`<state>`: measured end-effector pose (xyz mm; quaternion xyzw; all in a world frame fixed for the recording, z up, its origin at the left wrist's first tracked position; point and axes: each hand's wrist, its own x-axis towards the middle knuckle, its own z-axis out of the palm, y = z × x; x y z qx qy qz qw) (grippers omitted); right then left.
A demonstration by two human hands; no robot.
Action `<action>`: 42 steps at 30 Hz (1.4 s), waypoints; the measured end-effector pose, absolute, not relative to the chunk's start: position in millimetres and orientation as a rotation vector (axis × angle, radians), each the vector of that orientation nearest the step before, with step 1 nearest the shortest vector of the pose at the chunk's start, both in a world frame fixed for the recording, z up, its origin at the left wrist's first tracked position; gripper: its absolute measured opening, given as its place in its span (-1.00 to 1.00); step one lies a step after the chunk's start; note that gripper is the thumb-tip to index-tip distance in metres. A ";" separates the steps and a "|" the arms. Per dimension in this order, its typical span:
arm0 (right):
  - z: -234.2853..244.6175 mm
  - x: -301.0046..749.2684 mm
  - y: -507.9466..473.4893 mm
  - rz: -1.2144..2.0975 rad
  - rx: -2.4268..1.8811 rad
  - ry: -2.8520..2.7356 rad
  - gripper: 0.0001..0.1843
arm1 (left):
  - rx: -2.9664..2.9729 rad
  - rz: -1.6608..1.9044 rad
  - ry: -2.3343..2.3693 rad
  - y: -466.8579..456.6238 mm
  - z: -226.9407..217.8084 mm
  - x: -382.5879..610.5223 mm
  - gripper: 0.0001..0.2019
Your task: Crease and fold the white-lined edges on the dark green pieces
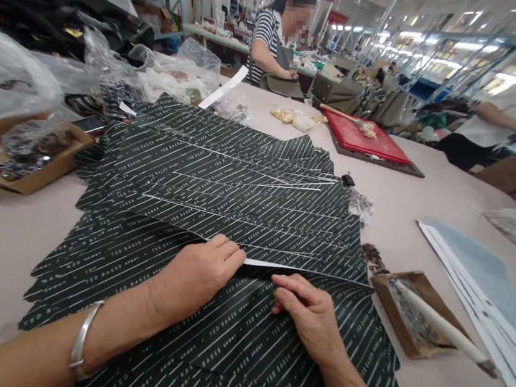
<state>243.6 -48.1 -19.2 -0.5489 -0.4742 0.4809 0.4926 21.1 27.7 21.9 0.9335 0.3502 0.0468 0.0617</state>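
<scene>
Dark green fabric pieces (225,152) with white diagonal stripes and "TED BAKER SPORT" lettering lie layered in front of me. A raised fabric edge runs across the middle, with a narrow white strip (268,264) along it. My left hand (205,268), with a silver bangle at the wrist, is closed on this fabric edge, and the strip emerges beside its fingertips. Just below the strip, my right hand (305,307) has its fingers curled together over the fabric; anything between them is too small to make out. Thin white lines cross the upper layers.
Left of the fabric sits a cardboard box (31,177) of metal parts. On the right are a small box (401,346) with a brush (443,326) across it and long white strips (472,311). A red tray (362,137) lies farther back; a co-worker (275,40) handles fabric beyond.
</scene>
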 end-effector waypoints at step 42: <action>-12.7 210.0 -38.9 1.310 -1.389 -0.957 -0.79 | 1.700 -0.098 0.825 60.3 36.3 19.0 -0.80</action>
